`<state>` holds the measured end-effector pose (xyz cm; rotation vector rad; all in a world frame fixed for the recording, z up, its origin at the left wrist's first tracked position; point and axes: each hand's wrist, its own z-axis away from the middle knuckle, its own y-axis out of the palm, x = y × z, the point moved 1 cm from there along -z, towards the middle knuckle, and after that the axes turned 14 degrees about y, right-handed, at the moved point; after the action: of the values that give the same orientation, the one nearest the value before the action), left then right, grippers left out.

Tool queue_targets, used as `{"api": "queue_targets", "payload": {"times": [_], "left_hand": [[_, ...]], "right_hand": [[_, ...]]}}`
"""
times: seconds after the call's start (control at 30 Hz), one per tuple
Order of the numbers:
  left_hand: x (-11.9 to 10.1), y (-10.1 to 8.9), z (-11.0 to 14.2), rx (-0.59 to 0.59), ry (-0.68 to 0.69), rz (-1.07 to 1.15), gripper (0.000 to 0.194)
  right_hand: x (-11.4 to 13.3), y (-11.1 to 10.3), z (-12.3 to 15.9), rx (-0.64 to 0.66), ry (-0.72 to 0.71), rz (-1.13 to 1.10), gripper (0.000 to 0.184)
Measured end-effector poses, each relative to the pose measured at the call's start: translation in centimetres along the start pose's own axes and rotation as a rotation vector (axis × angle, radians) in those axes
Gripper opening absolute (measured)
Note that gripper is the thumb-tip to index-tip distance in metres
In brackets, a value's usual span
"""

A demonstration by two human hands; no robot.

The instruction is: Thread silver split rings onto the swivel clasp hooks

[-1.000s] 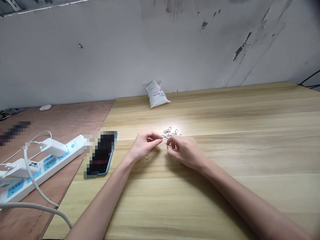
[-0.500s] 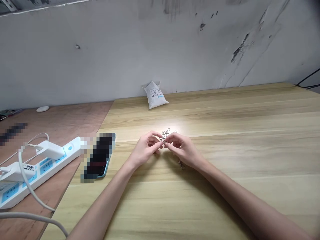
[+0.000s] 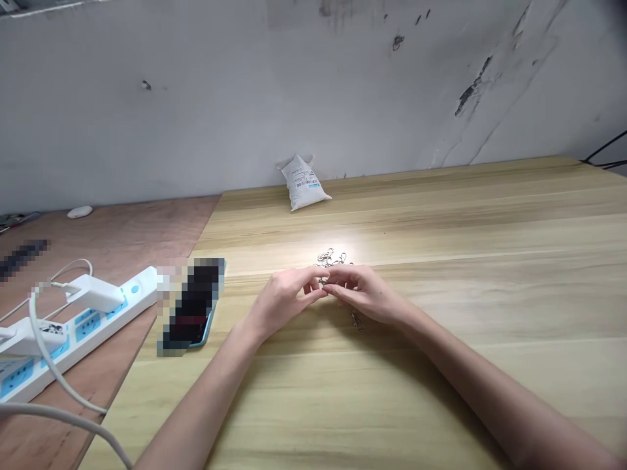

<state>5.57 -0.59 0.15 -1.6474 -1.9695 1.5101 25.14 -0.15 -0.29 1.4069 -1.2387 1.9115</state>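
Silvery metal clasps point(image 3: 326, 256) lie unsorted in a pile, one separate clasp point(image 3: 356, 321) nearer; beside the pile, left hand point(image 3: 281, 300) and right hand point(image 3: 371, 294) meet around a half-hidden metal piece point(image 3: 322, 281) (whose grip, I cannot tell).

1 head-worn view | from above | faces forward and down | tabletop point(image 3: 441, 261) close, wall point(image 3: 220, 98) beyond

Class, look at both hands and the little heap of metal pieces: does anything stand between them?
Nothing visible does. The heap lies just beyond the meeting fingertips of the left hand and right hand. The phone lies off to the left; the white packet sits behind the heap.
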Motion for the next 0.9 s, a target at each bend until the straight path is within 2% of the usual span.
{"api": "queue_targets", "payload": {"times": [0.13, 0.23, 0.43, 0.53, 0.6, 0.67, 0.77, 0.9], "left_hand": [[-0.1, 0.1, -0.1, -0.025, -0.018, 0.061, 0.018], [0.1, 0.2, -0.2, -0.017, -0.069, 0.136, 0.009], [0.4, 0.3, -0.2, -0.057, -0.148, 0.213, 0.010], [0.2, 0.2, -0.2, -0.105, -0.126, 0.202, 0.015], [0.0, 0.3, -0.2, -0.123, -0.087, 0.226, 0.025], [-0.2, 0.3, -0.3, -0.123, -0.048, 0.248, 0.031], [-0.3, 0.4, -0.4, -0.110, -0.009, 0.249, 0.029], [-0.2, 0.3, -0.3, -0.133, -0.019, 0.228, 0.027]], "right_hand": [[-0.3, -0.2, 0.0, 0.026, 0.020, -0.058, 0.023], [-0.9, 0.0, -0.3, -0.046, 0.021, -0.057, 0.022], [-1.0, 0.8, -0.6, -0.158, 0.031, -0.061, 0.018], [-0.8, 0.9, -0.6, -0.194, 0.047, -0.123, 0.018], [-0.7, 0.9, -0.5, -0.178, 0.084, -0.179, 0.019], [-0.6, 0.7, -0.4, -0.108, 0.127, -0.231, 0.021], [-0.4, 0.4, -0.1, -0.011, 0.155, -0.245, 0.021], [-0.2, 0.4, 0.0, -0.006, 0.148, -0.199, 0.014]]}}
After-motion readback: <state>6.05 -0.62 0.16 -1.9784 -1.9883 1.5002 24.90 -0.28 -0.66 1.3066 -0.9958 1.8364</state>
